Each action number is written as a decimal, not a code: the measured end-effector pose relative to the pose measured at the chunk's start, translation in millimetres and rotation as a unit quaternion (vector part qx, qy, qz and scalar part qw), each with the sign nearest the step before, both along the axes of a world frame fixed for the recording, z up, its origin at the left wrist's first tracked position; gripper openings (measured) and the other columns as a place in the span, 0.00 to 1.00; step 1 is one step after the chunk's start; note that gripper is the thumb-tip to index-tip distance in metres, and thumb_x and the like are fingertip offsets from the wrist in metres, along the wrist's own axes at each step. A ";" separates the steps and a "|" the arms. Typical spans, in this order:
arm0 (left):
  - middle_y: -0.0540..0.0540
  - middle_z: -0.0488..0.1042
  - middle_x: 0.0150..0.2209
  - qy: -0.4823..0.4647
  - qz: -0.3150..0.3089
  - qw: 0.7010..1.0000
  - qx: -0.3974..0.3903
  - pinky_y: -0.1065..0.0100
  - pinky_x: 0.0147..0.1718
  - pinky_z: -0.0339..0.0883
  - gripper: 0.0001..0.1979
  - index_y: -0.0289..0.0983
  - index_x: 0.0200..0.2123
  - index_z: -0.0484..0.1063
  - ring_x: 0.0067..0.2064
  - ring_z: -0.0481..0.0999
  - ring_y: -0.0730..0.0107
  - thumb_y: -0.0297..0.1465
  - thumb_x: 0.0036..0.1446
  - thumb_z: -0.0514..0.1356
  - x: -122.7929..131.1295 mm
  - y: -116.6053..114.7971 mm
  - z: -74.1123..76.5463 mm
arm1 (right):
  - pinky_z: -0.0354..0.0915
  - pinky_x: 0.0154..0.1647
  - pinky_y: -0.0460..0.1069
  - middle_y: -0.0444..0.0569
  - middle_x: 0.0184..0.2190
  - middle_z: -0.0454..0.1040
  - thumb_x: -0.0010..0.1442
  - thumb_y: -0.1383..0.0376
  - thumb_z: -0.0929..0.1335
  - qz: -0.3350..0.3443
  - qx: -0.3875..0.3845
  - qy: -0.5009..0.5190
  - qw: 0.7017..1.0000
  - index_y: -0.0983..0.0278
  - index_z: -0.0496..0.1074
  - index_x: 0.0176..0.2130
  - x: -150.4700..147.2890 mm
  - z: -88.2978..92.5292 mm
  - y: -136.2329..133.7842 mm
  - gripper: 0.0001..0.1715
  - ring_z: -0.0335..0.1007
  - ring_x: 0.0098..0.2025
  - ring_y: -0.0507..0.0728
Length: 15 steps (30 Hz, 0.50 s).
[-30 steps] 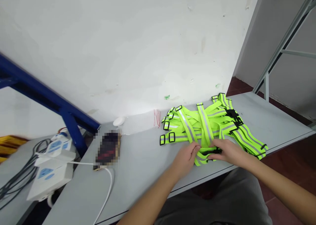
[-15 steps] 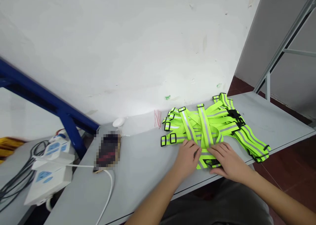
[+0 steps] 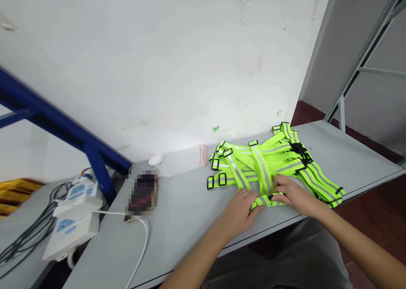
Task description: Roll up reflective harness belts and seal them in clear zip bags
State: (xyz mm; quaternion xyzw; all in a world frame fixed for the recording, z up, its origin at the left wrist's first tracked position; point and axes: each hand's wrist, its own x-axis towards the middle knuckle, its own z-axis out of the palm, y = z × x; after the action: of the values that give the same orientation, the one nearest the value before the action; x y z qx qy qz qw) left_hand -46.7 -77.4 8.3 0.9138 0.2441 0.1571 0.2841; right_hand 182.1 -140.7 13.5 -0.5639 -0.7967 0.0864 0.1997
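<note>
A heap of neon-yellow reflective straps [image 3: 266, 158] with grey stripes, black slides and black buckles lies at the back of the grey table. One reflective strap harness [image 3: 263, 201] has its near end bunched at the table's front, with its two long straps stretching back over the heap. My left hand [image 3: 242, 211] is closed on the left of this bunched end, thumb in front. My right hand [image 3: 292, 196] pinches its right side, fingers curled over it. Part of the bunched webbing is hidden under my fingers.
A pixelated phone-like object [image 3: 142, 196] with a white cable [image 3: 144, 242] lies on the left of the table [image 3: 187, 221]. Behind it are a white round object [image 3: 156, 159] and a clear bag [image 3: 180, 160]. White power strips [image 3: 76, 225] stand further left, by a blue frame [image 3: 98, 170].
The near end of the harness has been folded up into a narrower bundle, and its black buckle is mostly covered. Its two long straps have shifted slightly toward me and left.
</note>
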 end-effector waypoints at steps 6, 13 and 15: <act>0.40 0.70 0.47 -0.002 0.090 0.994 -0.064 0.54 0.50 0.65 0.15 0.37 0.52 0.63 0.50 0.70 0.57 0.36 0.67 0.47 9.4 2.1 -5.4 | 0.60 0.43 0.55 0.55 0.40 0.72 0.69 0.58 0.59 -0.111 0.124 -0.068 0.984 0.66 0.71 0.49 -18.8 -22.8 -1.6 0.19 0.66 0.43 0.61; 0.41 0.69 0.45 -0.002 0.110 0.993 0.033 0.52 0.48 0.66 0.14 0.38 0.50 0.67 0.47 0.69 0.57 0.33 0.66 0.49 6.0 2.8 -15.0 | 0.59 0.49 0.57 0.58 0.49 0.69 0.55 0.45 0.70 -0.068 0.095 -0.061 0.991 0.65 0.66 0.54 -20.2 -26.5 -19.3 0.36 0.63 0.49 0.65; 0.42 0.70 0.44 -0.006 0.097 0.995 0.035 0.54 0.47 0.67 0.13 0.38 0.49 0.67 0.46 0.70 0.58 0.33 0.66 0.48 3.7 0.6 -14.8 | 0.59 0.45 0.57 0.56 0.47 0.71 0.51 0.44 0.72 -0.059 0.088 -0.074 0.992 0.63 0.68 0.49 -19.7 -27.8 -22.1 0.34 0.64 0.48 0.65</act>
State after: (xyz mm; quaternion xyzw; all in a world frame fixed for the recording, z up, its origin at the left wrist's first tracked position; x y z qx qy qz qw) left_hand -43.0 -76.8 -6.5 0.8940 0.3248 0.1975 0.2371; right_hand 162.4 -162.8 -14.3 -0.5950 -0.7790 -0.0382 0.1939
